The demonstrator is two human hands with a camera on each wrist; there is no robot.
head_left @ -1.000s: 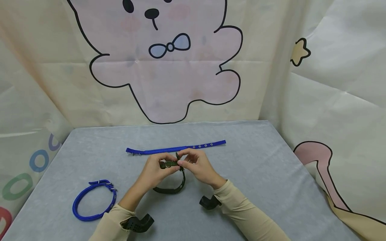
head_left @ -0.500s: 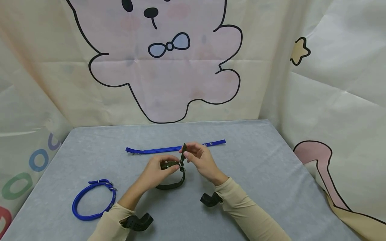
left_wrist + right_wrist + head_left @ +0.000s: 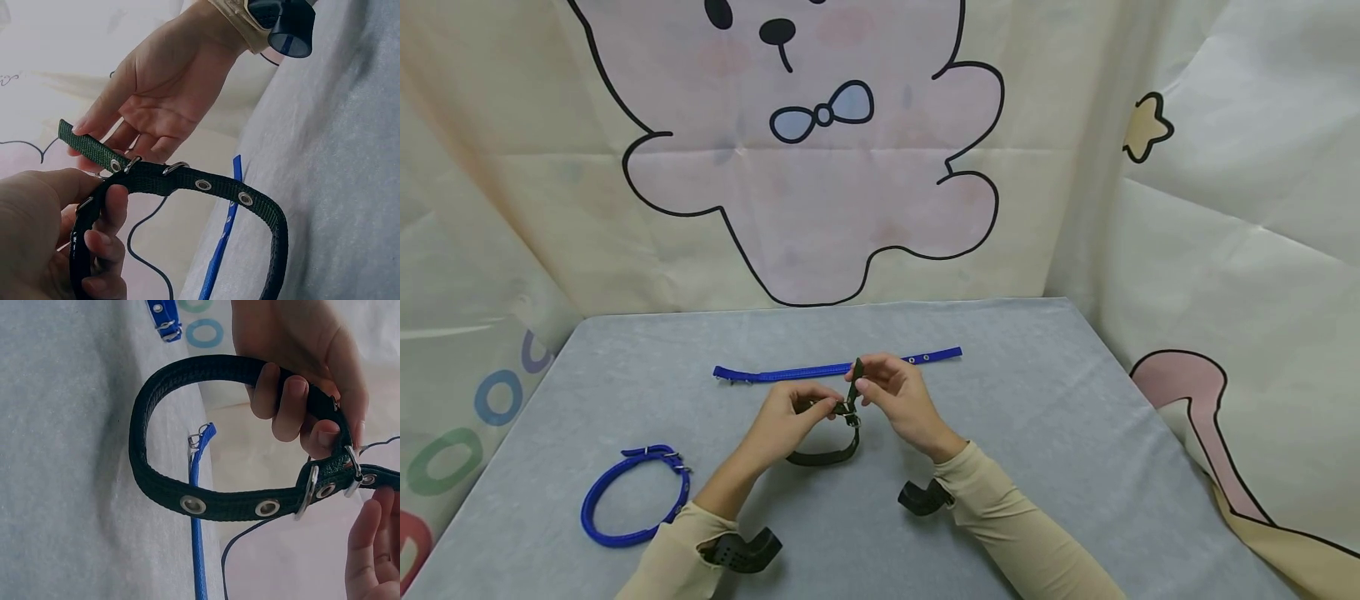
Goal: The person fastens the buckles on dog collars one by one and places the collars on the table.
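Note:
A dark green collar [image 3: 823, 458] with metal eyelets is held in a loop above the table between both hands. My left hand [image 3: 786, 421] grips the band beside the metal buckle [image 3: 354, 469], thumb on one side and fingers curled round the other. The strap's free end [image 3: 90, 147] sticks out past the buckle. My right hand [image 3: 898, 408] pinches that end between thumb and fingers. A metal ring [image 3: 307, 492] sits on the band close to the buckle, and eyelets show along the loop [image 3: 224, 190].
A blue collar [image 3: 797, 375] lies stretched out behind the hands, partly covered by the right one. Another blue collar [image 3: 591, 500], fastened in a ring, lies at the left near the left sleeve. Printed cloth [image 3: 1030, 200] hangs around the grey table [image 3: 1037, 433].
My right hand has moved up and slightly right, with more of the strap end now standing up from the buckle. The left fingers have shifted their hold closer round the band.

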